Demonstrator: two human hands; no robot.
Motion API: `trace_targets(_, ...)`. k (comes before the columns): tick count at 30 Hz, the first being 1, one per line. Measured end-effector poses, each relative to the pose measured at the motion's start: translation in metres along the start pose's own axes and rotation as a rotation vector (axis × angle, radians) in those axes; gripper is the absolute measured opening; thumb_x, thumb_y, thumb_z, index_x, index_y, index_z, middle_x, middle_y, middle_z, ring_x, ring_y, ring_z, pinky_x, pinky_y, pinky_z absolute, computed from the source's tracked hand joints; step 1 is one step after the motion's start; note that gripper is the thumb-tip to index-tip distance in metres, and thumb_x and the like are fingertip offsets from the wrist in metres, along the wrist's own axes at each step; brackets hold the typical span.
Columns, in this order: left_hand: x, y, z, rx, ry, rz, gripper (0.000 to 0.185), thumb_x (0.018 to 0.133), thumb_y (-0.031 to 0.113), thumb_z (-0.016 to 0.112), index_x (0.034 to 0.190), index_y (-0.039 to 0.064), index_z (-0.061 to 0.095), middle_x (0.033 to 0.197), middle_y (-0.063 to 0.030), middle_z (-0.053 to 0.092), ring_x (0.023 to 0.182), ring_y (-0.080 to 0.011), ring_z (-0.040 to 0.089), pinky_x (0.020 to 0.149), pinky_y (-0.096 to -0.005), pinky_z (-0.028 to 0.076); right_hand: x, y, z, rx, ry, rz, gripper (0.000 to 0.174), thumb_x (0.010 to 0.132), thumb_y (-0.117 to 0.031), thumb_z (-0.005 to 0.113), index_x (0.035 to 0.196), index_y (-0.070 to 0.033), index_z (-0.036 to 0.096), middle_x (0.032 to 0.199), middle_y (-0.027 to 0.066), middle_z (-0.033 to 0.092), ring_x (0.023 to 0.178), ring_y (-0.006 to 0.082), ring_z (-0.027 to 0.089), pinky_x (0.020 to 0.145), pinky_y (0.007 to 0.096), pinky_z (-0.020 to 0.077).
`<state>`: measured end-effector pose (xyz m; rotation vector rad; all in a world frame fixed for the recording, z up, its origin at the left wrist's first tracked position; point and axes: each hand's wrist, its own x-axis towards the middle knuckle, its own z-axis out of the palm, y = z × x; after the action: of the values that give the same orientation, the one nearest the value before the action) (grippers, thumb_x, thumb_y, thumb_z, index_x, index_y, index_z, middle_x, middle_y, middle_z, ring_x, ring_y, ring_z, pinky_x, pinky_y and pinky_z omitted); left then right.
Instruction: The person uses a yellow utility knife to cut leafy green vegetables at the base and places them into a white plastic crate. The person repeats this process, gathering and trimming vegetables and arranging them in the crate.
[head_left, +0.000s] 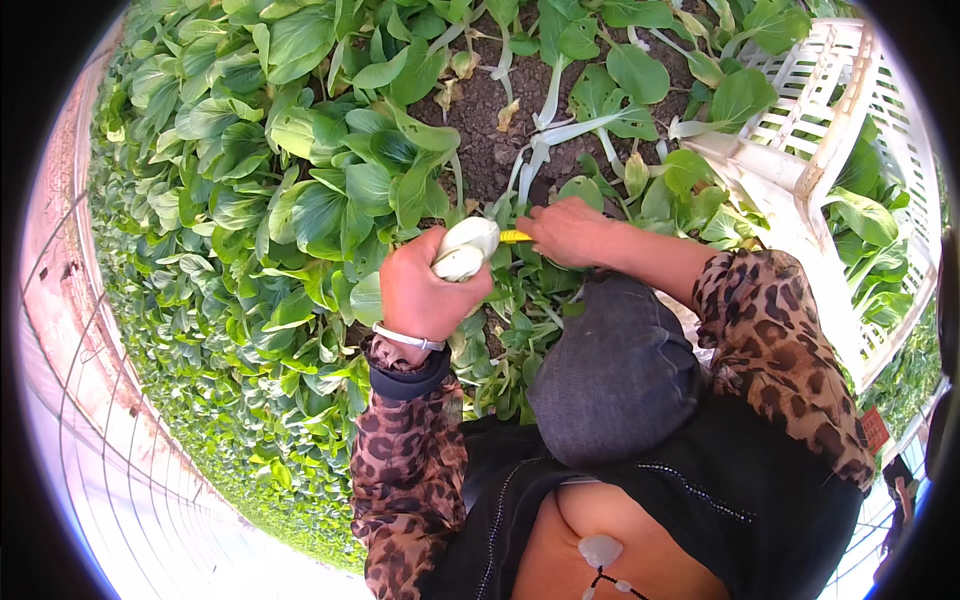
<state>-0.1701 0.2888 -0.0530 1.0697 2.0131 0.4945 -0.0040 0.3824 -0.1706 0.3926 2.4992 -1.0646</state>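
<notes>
My left hand (431, 289) is closed around a head of bok choy, its pale cut-looking base (466, 249) turned up towards me. The leaves of that head are mostly hidden below the hand. In my right hand (566, 234) is a slim tool with a yellow part (515, 236) showing between the fingers and the bok choy base. Its other end is hidden, so its exact kind is unclear. Beyond the hands, loose bok choy leaves with white stalks (551, 135) lie on brown soil (480, 139).
Dense bok choy plants (247, 180) grow to the left and far side. A white slatted plastic crate (806, 176) stands close on the right, with bok choy (870, 217) inside. My bent knee (615, 367) is below the right hand. A pale wall (71, 300) curves along the left.
</notes>
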Motion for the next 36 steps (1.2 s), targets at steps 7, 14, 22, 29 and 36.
trace_targets(7,0.085,-0.004,0.016,0.781,-0.032,-0.006,0.088,0.063,0.014,0.068,0.137,0.008,0.021,0.065,-0.0106,0.061,0.057,-0.0276,0.061,0.055,-0.0390,0.048,-0.037,0.032,-0.026,0.264,0.201,0.224,0.026,0.082,-0.021,0.056,0.099,-0.003,0.049,0.080,0.0172,0.061,0.077,0.0368,0.060,0.067,0.0471,0.0452)
trace_targets(14,0.084,-0.049,0.006,0.891,0.101,0.036,0.100,0.061,0.012,0.069,0.141,0.000,0.011,0.069,-0.0087,0.061,0.060,-0.0241,0.061,0.058,-0.0346,0.047,0.035,0.027,-0.028,0.411,0.342,0.283,0.025,0.084,-0.019,0.055,0.099,-0.003,0.044,0.073,0.0193,0.059,0.070,0.0401,0.057,0.061,0.0487,0.0420)
trace_targets(22,0.081,-0.082,0.008,0.934,0.183,0.097,0.096,0.057,0.015,0.074,0.137,0.000,0.023,0.069,-0.0074,0.060,0.063,-0.0244,0.060,0.060,-0.0365,0.047,0.082,0.036,0.001,0.735,0.220,0.394,0.027,0.087,-0.018,0.053,0.100,0.003,0.043,0.069,0.0172,0.056,0.054,0.0305,0.059,0.051,0.0424,0.0456)
trace_targets(29,0.083,-0.071,-0.006,0.754,0.201,-0.114,0.043,0.060,0.024,0.072,0.098,0.014,0.055,0.072,-0.0133,0.064,0.066,-0.0324,0.062,0.059,-0.0417,0.049,0.040,0.032,-0.007,0.860,-0.386,0.301,0.025,0.087,-0.017,0.053,0.099,0.004,0.048,0.070,0.0136,0.058,0.044,0.0212,0.058,0.049,0.0364,0.0477)
trace_targets(36,0.015,-0.045,-0.045,-0.609,-0.046,-0.125,0.038,0.065,-0.006,0.066,0.101,-0.005,0.053,0.085,-0.0073,0.062,0.074,-0.0190,0.064,0.069,-0.0284,0.052,-0.034,0.031,-0.019,1.654,0.417,0.070,0.047,0.071,-0.006,0.069,0.112,-0.002,0.047,0.100,0.0124,0.059,0.055,0.0086,0.055,0.050,0.0210,0.0481)
